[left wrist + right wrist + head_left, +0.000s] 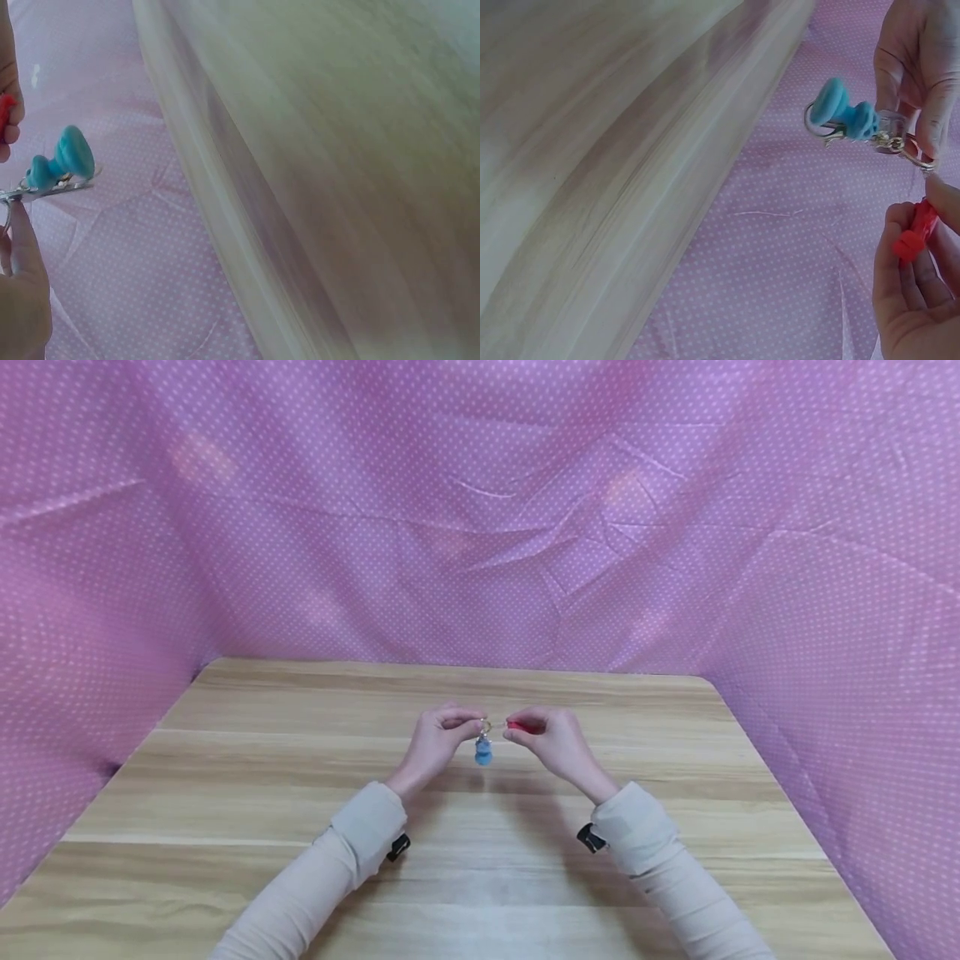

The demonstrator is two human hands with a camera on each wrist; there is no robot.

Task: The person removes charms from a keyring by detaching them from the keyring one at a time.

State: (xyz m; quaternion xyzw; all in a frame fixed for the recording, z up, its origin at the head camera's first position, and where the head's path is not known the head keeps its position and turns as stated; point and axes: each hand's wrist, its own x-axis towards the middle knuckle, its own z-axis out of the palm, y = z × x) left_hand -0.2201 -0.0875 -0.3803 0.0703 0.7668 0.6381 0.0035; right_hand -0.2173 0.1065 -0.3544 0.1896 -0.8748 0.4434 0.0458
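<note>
My left hand (437,742) pinches the metal ring of a keychain between thumb and fingertips, above the table's middle. From that keychain hangs a blue charm (483,752), which the right wrist view shows as a rounded, double-lobed turquoise piece (831,103) beside metal links and a small clear part (891,129). Close on the right, my right hand (561,745) holds a small red piece (911,244) between thumb and curled fingers. The red piece's upper end is near the gold ring (917,156); whether they are joined is hard to tell. Fingers cover part of both things.
A light wood-grain table (480,877) lies under both hands. Pink dotted cloth (480,527) hangs behind it and on both sides. Black straps (591,837) show at the wrists below the rolled beige sleeves (637,827).
</note>
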